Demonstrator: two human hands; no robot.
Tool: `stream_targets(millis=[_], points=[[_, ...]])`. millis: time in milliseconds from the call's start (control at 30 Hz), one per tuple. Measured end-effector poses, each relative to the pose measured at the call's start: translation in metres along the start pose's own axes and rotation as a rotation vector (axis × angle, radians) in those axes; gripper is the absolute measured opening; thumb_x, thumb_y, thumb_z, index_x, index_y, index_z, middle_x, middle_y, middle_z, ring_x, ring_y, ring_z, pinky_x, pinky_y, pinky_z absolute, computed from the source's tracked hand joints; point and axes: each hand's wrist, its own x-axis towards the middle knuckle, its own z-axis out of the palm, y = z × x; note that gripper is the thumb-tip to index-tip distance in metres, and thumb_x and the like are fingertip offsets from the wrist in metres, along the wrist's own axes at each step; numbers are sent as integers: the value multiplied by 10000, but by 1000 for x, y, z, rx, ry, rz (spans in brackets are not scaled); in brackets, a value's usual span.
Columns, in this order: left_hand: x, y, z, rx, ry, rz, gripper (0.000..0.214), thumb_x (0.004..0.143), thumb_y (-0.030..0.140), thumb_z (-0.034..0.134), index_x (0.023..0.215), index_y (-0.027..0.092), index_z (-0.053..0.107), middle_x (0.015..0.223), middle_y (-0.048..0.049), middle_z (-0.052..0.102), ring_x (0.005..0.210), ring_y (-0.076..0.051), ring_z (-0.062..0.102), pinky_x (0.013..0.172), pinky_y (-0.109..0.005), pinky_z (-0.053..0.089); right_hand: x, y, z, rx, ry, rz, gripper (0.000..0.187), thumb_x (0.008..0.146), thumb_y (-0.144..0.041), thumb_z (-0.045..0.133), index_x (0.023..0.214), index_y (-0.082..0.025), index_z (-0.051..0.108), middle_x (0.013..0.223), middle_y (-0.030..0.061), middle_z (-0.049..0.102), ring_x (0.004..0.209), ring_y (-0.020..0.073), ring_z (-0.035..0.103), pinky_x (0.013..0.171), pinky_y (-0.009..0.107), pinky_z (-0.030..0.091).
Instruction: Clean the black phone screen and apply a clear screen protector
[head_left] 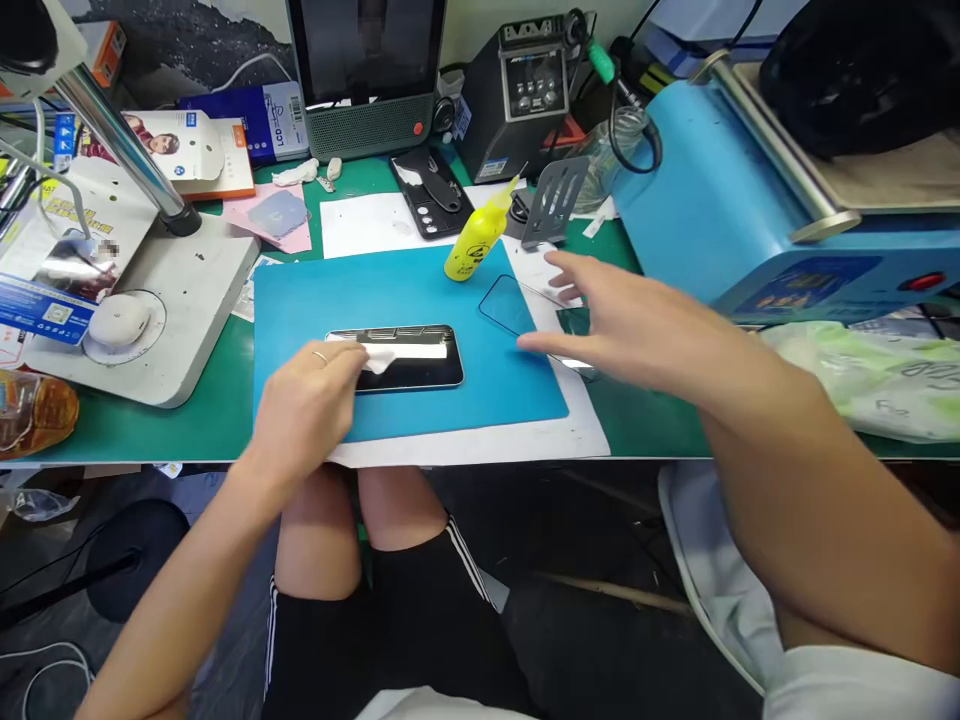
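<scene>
On the blue mat (pixel 315 290) lies a phone (pixel 412 372) with a black face and a pale strip across it. My left hand (pixel 311 390) is closed at the phone's left end, pinching a small white tissue (pixel 380 357) against it. A ring circles one of its fingers. My right hand (pixel 600 310) reaches over the mat's right edge, thumb and fingers apart, holding nothing. Under and beside its fingertips lies a thin, clear panel with a dark outline (pixel 517 292); my hand covers part of it. Behind, a yellow squeeze bottle (pixel 478 237) stands tilted.
A dark phone (pixel 431 190) and a grey slotted phone stand (pixel 555 203) sit behind the mat. On the right are a large blue machine (pixel 697 190) and a green-white tissue pack (pixel 877 380). A white lamp base (pixel 202 320) stands left. A soldering station (pixel 517 100) is at the back.
</scene>
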Motion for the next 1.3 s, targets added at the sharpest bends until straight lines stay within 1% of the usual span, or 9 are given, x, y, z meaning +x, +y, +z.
stream_targets(millis=[167, 333, 433, 500, 600, 667, 867, 1033, 1300], points=[[55, -45, -28, 194, 9, -132, 327, 1051, 275, 464, 1164, 211, 765, 1224, -96, 795, 1139, -278, 733, 1020, -449, 576, 3, 2, 12, -5, 11, -11, 928, 823, -599, 729, 1605, -183, 452, 1339, 217, 707, 1190, 455, 680, 910, 597, 596], [80, -52, -31, 260, 37, -151, 356, 999, 449, 569, 1095, 186, 790, 1111, -144, 805, 1107, -387, 715, 1031, -600, 523, -9, -1, 6, -25, 180, -175, 762, 864, -534, 713, 1526, -213, 517, 1369, 204, 655, 1197, 428, 678, 897, 602, 621], [82, -49, -21, 153, 154, 22, 580, 982, 670, 544, 1283, 209, 725, 1283, -138, 757, 1237, -409, 637, 1103, -631, 454, -11, -18, -1, -5, 348, -467, 690, 945, -469, 686, 1569, -303, 442, 1405, 148, 644, 1255, 367, 675, 958, 542, 644], [90, -49, -13, 0, 217, 192, 782, 904, 833, 545, 1397, 235, 650, 1303, -119, 736, 1195, -382, 639, 1099, -609, 460, 0, -31, -2, 4, 492, -680, 727, 955, -367, 698, 1610, -322, 386, 1394, 117, 660, 1247, 330, 690, 975, 488, 656], [105, -49, -3, -173, 260, 440, 1087, 729, 998, 580, 1501, 232, 547, 1290, -122, 717, 1099, -352, 656, 1060, -583, 489, 27, -44, 7, 87, 647, -903, 818, 911, -304, 749, 1632, -296, 363, 1423, 98, 667, 1258, 344, 691, 1023, 542, 644], [109, -46, 1, -227, 239, 512, 1185, 682, 1016, 608, 1567, 241, 465, 1353, -142, 691, 1141, -361, 655, 1057, -573, 495, 40, -47, 18, 220, 679, -974, 842, 880, -340, 789, 1620, -318, 387, 1420, 81, 676, 1262, 345, 690, 1033, 576, 639], [92, -27, 9, -283, 126, 536, 1149, 732, 927, 688, 1630, 293, 355, 1453, -159, 654, 1215, -367, 661, 1072, -574, 508, 39, -42, 31, 974, 612, -760, 842, 821, -564, 831, 1558, -345, 486, 1425, 89, 650, 1237, 318, 702, 1060, 559, 629], [80, -17, 14, -343, 139, 446, 994, 793, 842, 724, 1523, 204, 504, 1348, -178, 701, 1171, -359, 680, 1038, -557, 549, 38, -35, 23, 1092, 494, -600, 932, 765, -738, 787, 1559, -412, 423, 1401, 74, 662, 1353, 370, 650, 1139, 621, 546], [70, -10, 8, -422, 146, 439, 938, 841, 791, 724, 1459, 109, 542, 1274, -192, 715, 1163, -338, 686, 1014, -522, 579, 45, -51, 40, 1262, 490, -848, 886, 677, -462, 884, 1485, -448, 521, 1268, -13, 712, 1292, 274, 691, 1215, 518, 508]])
